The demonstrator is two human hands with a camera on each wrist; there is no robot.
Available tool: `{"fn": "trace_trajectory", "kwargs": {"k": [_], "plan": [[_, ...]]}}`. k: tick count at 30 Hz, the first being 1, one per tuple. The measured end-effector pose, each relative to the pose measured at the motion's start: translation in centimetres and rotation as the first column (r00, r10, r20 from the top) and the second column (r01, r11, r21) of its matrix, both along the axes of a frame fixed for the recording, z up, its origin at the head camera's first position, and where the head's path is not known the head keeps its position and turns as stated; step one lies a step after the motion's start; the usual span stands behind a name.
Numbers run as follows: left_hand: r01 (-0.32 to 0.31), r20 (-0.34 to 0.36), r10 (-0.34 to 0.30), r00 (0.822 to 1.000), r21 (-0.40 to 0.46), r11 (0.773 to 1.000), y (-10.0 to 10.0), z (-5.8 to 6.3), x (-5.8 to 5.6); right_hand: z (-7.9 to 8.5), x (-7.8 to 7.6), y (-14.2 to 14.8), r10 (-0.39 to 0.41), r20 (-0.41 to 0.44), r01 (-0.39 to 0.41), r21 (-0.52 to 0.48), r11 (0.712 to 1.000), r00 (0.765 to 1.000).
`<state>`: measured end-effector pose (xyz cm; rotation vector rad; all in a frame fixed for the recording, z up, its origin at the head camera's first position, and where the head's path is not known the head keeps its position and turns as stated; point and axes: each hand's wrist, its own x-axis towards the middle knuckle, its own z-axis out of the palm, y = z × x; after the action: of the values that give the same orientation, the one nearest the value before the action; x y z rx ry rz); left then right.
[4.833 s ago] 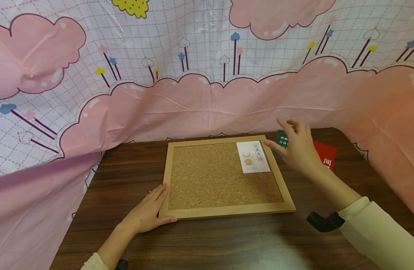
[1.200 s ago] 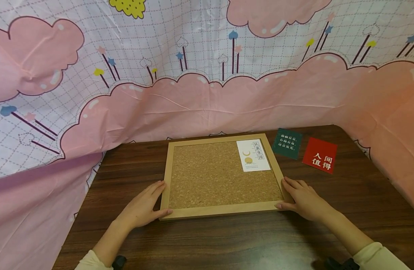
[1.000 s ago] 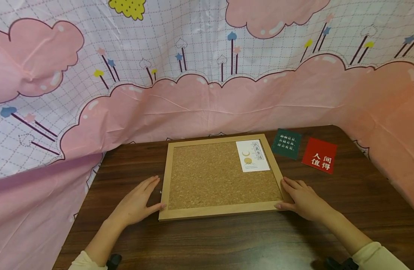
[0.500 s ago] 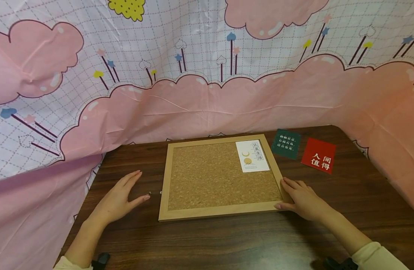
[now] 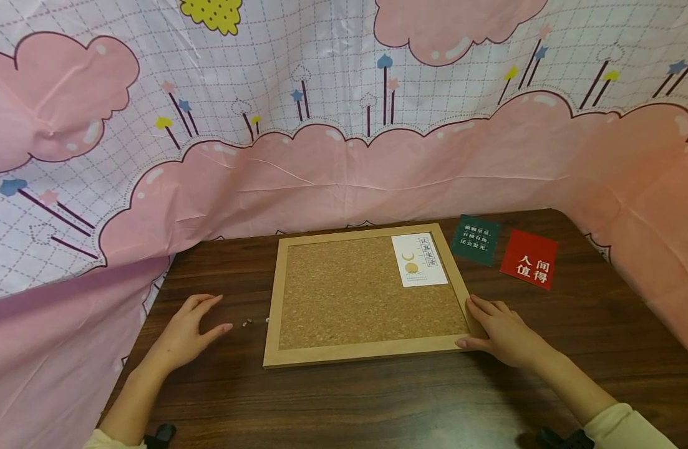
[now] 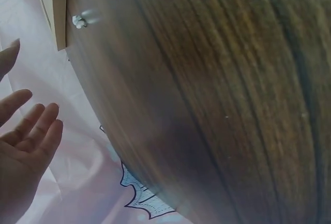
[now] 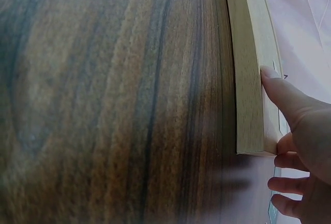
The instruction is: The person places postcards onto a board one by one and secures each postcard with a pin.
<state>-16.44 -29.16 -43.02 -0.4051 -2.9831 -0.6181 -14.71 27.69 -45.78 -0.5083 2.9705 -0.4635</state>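
Note:
A corkboard [image 5: 366,299] with a pale wooden frame lies flat on the dark wood table. A white card [image 5: 418,260] with a gold moon and Chinese characters lies on its upper right part. My right hand [image 5: 506,330] rests at the board's near right corner, thumb [image 7: 276,79] on the near edge and fingers along the right side. Left of the board, my left hand [image 5: 178,340] is held apart from it, fingers extended and nothing in them. Several small pale objects [image 5: 247,322] lie between that hand and the board; one whitish piece [image 6: 79,21] shows larger in the left wrist view, kind unclear.
To the board's right lie a green card [image 5: 476,239] and a red card [image 5: 529,259], both with white characters. A pink and white patterned cloth [image 5: 349,174] hangs behind the table and along its sides.
My left hand has let go of the board's left edge and moved left, uncovering the small pale objects. Earlier the right hand was raised near the green card; it then came down to the board's corner.

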Motion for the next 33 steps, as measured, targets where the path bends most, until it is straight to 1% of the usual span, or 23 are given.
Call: {"fn": "trace_trajectory", "kwargs": {"k": [4,17,23,27,30,33], "plan": [[-0.013,0.009,0.013,1.000,-0.004,1.000,-0.2,-0.5,-0.2,0.0,0.0,0.0,-0.004,0.003,0.004,-0.002,1.000,1.000],[0.016,0.032,-0.017,0.999,0.034,0.999,-0.5,-2.1,-0.9,0.1,0.0,-0.1,-0.016,0.018,0.016,-0.009,1.000,1.000],[0.038,0.078,-0.044,0.996,0.083,0.996,-0.1,-2.9,-1.3,0.0,0.1,0.1,-0.012,0.007,0.012,-0.012,1.000,1.000],[0.018,0.108,-0.028,0.994,0.093,0.996,0.4,-3.2,-1.5,0.0,0.1,0.1,-0.006,0.000,0.006,-0.015,1.000,1.000],[-0.021,0.142,0.005,0.990,0.117,0.993,0.6,-3.3,-1.6,-0.1,0.1,0.1,-0.008,0.001,0.008,-0.015,1.000,1.000],[-0.076,0.182,0.050,0.982,0.138,0.987,0.7,-3.3,-1.7,-0.1,0.1,0.0,-0.013,0.007,0.013,-0.012,1.000,1.000]]}}
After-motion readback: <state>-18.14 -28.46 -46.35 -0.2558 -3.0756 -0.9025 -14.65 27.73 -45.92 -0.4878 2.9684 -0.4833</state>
